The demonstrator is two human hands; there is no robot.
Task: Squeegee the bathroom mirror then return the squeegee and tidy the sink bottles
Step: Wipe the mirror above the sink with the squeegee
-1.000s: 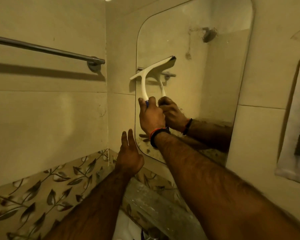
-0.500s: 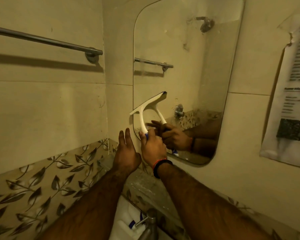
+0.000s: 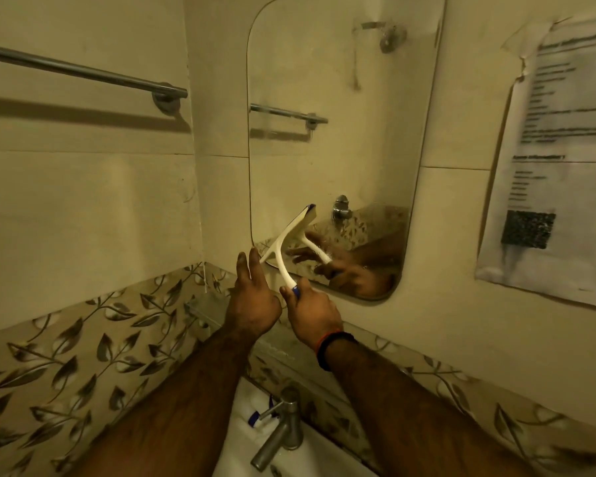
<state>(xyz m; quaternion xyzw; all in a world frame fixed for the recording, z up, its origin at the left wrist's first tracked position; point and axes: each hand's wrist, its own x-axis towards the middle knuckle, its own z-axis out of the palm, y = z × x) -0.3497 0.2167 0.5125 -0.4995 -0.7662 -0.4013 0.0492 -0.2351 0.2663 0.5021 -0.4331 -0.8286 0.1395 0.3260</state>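
A white squeegee [image 3: 284, 246] with a blue grip lies tilted against the lower left corner of the wall mirror [image 3: 341, 115]. My right hand [image 3: 312, 311] grips its handle from below. Just to the left, my left hand [image 3: 253, 301] is raised with its fingers straight, and the fingertips are close to the blade's lower end. Low in the view, a white bottle with a blue cap [image 3: 257, 413] lies on the sink [image 3: 310, 456] behind the tap. My arms hide the rest of the sink top.
A metal tap [image 3: 283, 428] stands on the sink between my forearms. A glass shelf [image 3: 207, 304] runs under the mirror in the corner. A towel rail [image 3: 83, 72] is fixed on the left wall. A printed paper notice [image 3: 561, 160] hangs right of the mirror.
The squeegee has come down the mirror from its upper part to the bottom left corner, with my right hand still on the handle. My left hand stayed raised beside it.
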